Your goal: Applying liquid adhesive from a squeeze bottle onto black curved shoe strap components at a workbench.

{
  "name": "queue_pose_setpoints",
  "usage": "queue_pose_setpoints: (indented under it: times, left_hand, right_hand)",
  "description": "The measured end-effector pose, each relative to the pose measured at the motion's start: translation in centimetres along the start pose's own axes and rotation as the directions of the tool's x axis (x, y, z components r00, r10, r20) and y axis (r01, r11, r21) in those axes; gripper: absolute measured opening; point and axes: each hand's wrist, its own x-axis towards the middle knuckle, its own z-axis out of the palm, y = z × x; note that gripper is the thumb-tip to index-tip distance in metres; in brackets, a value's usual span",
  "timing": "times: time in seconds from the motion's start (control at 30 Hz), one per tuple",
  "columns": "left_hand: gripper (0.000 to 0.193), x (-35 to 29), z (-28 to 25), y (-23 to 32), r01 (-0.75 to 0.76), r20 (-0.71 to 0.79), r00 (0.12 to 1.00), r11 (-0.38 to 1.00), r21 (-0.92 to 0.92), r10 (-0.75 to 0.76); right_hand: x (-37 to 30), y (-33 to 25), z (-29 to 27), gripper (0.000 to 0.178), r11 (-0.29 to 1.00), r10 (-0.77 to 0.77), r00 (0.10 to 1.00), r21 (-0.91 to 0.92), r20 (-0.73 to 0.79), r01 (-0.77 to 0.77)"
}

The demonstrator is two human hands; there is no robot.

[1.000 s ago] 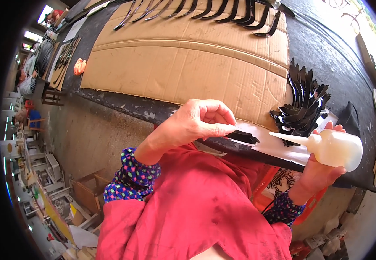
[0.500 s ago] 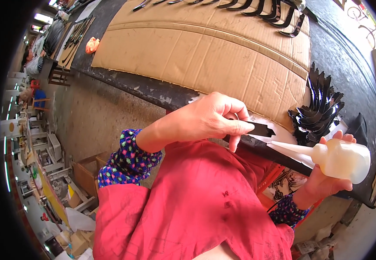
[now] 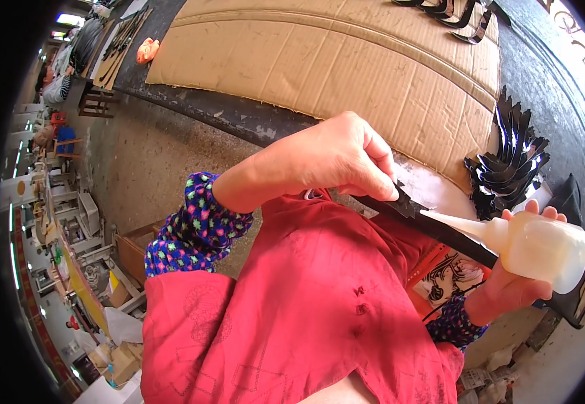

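Note:
My left hand (image 3: 353, 160) is closed, thumb and fingers pinching a thin black piece with a jagged edge (image 3: 409, 204). In my right hand (image 3: 508, 291) lies a translucent squeeze bottle (image 3: 547, 250) with pale yellowish contents, tipped on its side. Its long tapered white nozzle (image 3: 464, 227) points left, the tip at the free end of the black piece; whether they touch I cannot tell. Just beyond the bottle, several glossy black pieces with jagged ends (image 3: 510, 165) lie overlapping in a fan-shaped stack.
A large cardboard sheet (image 3: 292, 64) covers much of the dark worktable (image 3: 232, 124). Several curved black strips (image 3: 471, 28) lie at its far right. White paper (image 3: 434, 187) sits beside the table edge. An orange crumpled cloth (image 3: 147, 50) lies at far left.
The nozzle tip and the jagged end of the black piece have come together. My left hand has turned, its fingers pointing more downward. The whole view has shifted slightly.

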Motion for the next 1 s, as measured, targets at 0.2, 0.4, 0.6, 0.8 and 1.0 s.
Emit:
queue_pose_setpoints:
  times: [0.2,0.4,0.6,0.8,1.0]
  left_hand:
    - [0.016,0.4,0.2,-0.2,-0.019,0.027,0.999,0.998,-0.053,0.02]
    - [0.016,0.6,0.3,-0.4,-0.014,0.034,0.999,0.995,-0.096,0.018]
    - [0.015,1.0,0.1,-0.6,-0.015,0.054,0.998,0.994,-0.11,0.021]
    - [0.015,1.1,0.1,-0.6,-0.018,0.059,0.998,0.995,-0.097,0.024]
    - [0.014,1.3,-0.2,-0.9,-0.021,0.059,0.998,0.995,-0.101,0.027]
  right_hand:
    - [-0.4,0.0,-0.4,0.101,0.999,0.008,1.0,0.045,0.021,-0.009]
    - [-0.5,0.3,-0.2,0.096,0.997,0.007,1.0,0.071,0.031,-0.009]
    - [-0.4,0.4,-0.8,0.088,0.986,-0.016,0.995,0.164,0.1,0.0]
    - [-0.4,0.2,-0.7,0.096,0.989,0.017,0.995,0.144,0.095,-0.031]
    - [-0.4,0.6,-0.9,0.095,0.988,0.015,0.993,0.149,0.114,-0.032]
